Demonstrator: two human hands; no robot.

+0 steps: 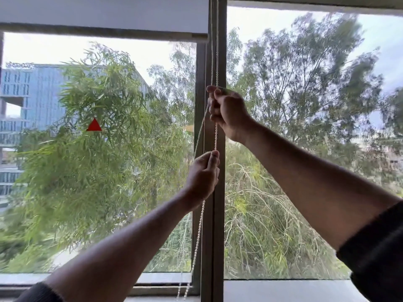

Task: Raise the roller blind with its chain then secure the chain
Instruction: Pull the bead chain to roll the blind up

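Note:
The grey roller blind [104,14] is rolled high over the left window pane, its bottom bar [102,32] near the top of the view. A white bead chain [216,136] hangs along the dark centre mullion. My right hand [229,112] is closed around the chain at about mid-height of the window. My left hand [204,177] pinches the same chain lower down, just below the right one. Below my left hand the chain loop [197,238] drops slack toward the sill.
The dark window mullion [214,236] runs top to bottom behind the chain. A grey sill [283,290] lies along the bottom. A second blind [316,7] sits high over the right pane. Trees and a blue building show through the glass.

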